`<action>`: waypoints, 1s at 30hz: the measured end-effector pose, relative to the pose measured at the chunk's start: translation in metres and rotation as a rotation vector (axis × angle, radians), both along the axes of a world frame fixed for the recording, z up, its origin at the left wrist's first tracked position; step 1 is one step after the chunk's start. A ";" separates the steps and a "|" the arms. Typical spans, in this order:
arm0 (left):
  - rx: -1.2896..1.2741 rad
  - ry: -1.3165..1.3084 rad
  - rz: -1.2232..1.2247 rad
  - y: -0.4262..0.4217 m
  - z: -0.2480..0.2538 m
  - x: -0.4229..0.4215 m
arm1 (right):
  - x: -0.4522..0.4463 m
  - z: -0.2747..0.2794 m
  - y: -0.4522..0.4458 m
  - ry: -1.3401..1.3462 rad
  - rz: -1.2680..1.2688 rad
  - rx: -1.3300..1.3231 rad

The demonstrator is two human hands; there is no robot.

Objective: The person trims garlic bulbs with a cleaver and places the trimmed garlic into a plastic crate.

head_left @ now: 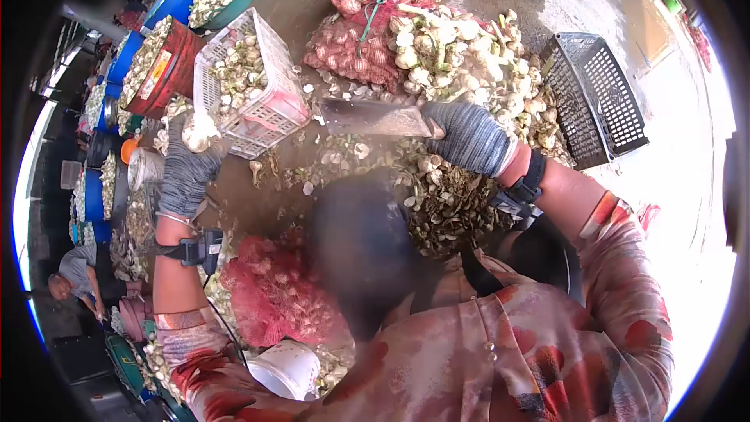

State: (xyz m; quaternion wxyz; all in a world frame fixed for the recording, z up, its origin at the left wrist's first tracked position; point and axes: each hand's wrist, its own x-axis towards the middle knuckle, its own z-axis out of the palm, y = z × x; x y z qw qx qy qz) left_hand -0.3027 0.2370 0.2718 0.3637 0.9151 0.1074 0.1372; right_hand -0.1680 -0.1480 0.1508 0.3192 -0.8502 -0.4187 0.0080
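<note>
My left hand (187,176), in a grey striped glove, is closed around a garlic bulb (200,134) beside the near corner of a white plastic basket (271,119). Garlic bulbs fill much of that basket. In my right hand (474,139), gloved alike, is a cleaver (371,119) with a broad, smeared blade pointing left toward the basket. My fingers wrap its handle, which is mostly hidden. Just beyond the right hand lies a large heap of garlic (461,51) with stalks. Under that hand spreads a pile of brown stalk trimmings (453,207).
Red mesh sacks of garlic (355,51) stand at the far side, another (273,289) close to my body. A black crate (605,98) is at right. Left are a red tub (168,66), blue tubs, a white bucket (285,367) and a crouching person (74,273).
</note>
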 end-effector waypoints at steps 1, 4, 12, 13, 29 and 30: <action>-0.252 0.029 0.008 -0.005 -0.033 0.007 | 0.003 -0.011 0.014 -0.053 0.022 -0.042; -0.328 0.086 -0.188 -0.005 -0.201 0.048 | 0.006 -0.046 0.063 0.036 0.038 -0.214; -0.114 0.065 -0.481 -0.044 -0.293 0.076 | 0.027 -0.098 0.103 0.260 0.088 -0.357; -0.301 0.083 -0.412 -0.049 -0.294 0.080 | 0.032 -0.101 0.105 0.279 0.086 -0.368; -0.501 0.224 -0.117 -0.044 -0.301 0.092 | 0.074 -0.209 0.103 0.431 -0.217 -0.611; -0.452 0.097 -0.041 -0.040 -0.292 0.086 | 0.081 -0.220 0.083 0.460 -0.235 -0.603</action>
